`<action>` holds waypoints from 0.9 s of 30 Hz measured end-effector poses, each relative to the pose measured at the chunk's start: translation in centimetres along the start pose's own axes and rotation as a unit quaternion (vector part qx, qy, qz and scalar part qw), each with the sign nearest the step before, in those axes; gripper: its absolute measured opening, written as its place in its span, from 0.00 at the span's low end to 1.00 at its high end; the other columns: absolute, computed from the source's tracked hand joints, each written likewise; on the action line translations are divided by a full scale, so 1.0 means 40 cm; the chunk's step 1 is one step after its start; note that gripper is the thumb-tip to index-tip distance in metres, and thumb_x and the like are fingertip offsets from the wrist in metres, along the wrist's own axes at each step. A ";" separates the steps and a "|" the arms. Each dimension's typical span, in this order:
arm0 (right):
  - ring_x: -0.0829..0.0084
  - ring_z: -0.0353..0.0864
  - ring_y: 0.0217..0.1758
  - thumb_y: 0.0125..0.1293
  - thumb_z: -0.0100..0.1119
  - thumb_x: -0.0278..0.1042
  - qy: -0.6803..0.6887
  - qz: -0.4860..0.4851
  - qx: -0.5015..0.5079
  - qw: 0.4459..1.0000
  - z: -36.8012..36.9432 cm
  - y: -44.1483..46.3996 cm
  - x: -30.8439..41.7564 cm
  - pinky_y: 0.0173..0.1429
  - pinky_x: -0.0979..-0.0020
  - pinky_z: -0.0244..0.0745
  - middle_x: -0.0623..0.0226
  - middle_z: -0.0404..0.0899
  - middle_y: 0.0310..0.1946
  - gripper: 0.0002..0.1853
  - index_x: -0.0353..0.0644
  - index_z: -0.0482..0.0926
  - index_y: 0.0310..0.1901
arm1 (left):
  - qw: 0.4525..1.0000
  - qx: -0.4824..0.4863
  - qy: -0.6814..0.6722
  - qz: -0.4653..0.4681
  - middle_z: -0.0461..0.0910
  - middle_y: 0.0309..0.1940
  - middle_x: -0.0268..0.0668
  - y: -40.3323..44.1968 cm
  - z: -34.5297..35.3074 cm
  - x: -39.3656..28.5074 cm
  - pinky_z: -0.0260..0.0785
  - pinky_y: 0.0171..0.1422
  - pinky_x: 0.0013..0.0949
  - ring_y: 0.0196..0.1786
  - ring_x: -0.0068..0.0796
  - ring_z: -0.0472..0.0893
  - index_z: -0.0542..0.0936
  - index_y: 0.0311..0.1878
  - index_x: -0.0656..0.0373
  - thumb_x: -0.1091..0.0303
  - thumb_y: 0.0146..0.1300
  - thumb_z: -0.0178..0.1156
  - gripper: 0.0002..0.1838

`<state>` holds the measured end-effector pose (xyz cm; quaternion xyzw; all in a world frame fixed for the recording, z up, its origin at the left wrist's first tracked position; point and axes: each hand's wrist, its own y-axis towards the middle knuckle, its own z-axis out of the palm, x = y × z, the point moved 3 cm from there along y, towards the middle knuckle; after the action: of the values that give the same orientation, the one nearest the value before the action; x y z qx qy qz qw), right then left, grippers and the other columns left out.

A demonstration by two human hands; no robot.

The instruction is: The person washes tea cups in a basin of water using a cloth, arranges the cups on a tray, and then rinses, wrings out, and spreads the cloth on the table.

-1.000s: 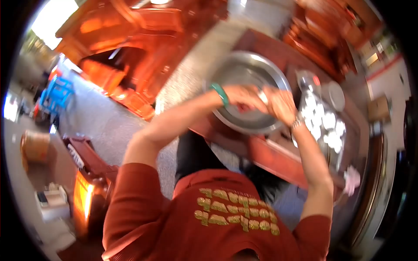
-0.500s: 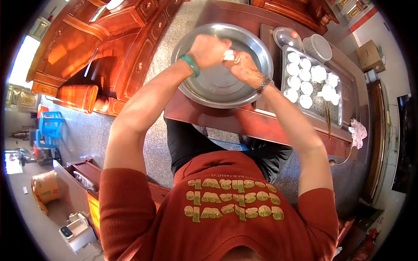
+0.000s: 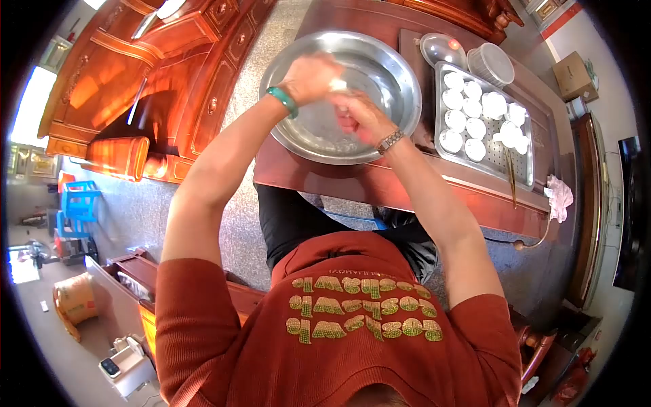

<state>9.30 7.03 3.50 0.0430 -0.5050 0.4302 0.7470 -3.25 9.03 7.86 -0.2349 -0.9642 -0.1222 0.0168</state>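
Observation:
Above a wide metal basin (image 3: 397, 136), my left hand (image 3: 312, 78), wearing a green bangle, is closed and blurred by motion. A small white lump (image 3: 337, 85) shows at its fingertips; its kind is too bright to make out. Just to the right and lower, my right hand (image 3: 361, 114), with a metal watch band, has its fingers curled in beside the lump. Whatever those fingers hold is hidden. Glints on the basin's floor look like shallow clear liquid. On the right, a perforated metal tray (image 3: 498, 159) carries several white rounded pieces (image 3: 475, 129), overexposed.
Basin and tray stand on a dark red wooden table (image 3: 325, 178). Thin brown sticks (image 3: 510, 180) lean over the tray's front edge. Behind it are a metal lid (image 3: 442, 51) and a whitish round container (image 3: 491, 64). A pink cloth (image 3: 559, 197) hangs at the table's right corner.
Both hands have shifted slightly left, with the white lump between them. My right hand has turned, so its curled fingertips now show. The whole view has shifted a little.

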 end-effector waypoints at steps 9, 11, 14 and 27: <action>0.73 0.76 0.39 0.60 0.54 0.36 -0.168 -0.122 -0.077 0.975 -0.032 -0.040 0.114 0.38 0.71 0.75 0.65 0.75 0.43 0.16 0.40 0.72 0.49 | 0.919 0.064 -0.385 -0.052 0.78 0.35 0.41 -0.070 -0.086 -0.007 0.70 0.41 0.32 0.38 0.34 0.78 0.76 0.42 0.54 0.47 0.52 0.59 0.22; 0.73 0.76 0.41 0.62 0.52 0.39 -0.185 -0.123 -0.076 0.972 -0.026 -0.063 0.132 0.40 0.71 0.75 0.65 0.75 0.44 0.16 0.38 0.74 0.46 | 0.845 0.077 -0.512 -0.131 0.77 0.33 0.38 -0.084 -0.089 -0.016 0.70 0.37 0.29 0.35 0.28 0.77 0.75 0.44 0.56 0.48 0.55 0.57 0.22; 0.74 0.73 0.44 0.62 0.51 0.46 -0.123 -0.171 -0.107 0.972 -0.027 -0.077 0.154 0.44 0.67 0.73 0.66 0.75 0.43 0.18 0.42 0.74 0.47 | 0.701 0.052 -0.667 -0.246 0.77 0.30 0.34 -0.095 -0.073 -0.009 0.69 0.32 0.25 0.31 0.21 0.75 0.73 0.46 0.58 0.49 0.60 0.53 0.22; 0.85 0.70 0.21 0.56 0.60 0.30 -0.109 -0.334 -0.104 0.931 -0.001 -0.163 0.185 0.21 0.83 0.63 0.73 0.76 0.23 0.08 0.40 0.78 0.37 | 0.598 -0.104 -0.760 -0.232 0.77 0.37 0.29 -0.073 -0.104 -0.065 0.68 0.46 0.25 0.39 0.18 0.75 0.75 0.43 0.58 0.69 0.59 0.56 0.09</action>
<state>14.66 7.40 11.76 0.1774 -0.5818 0.0937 0.7882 -2.37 4.31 10.99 -0.0117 -0.6309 0.0015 -0.7758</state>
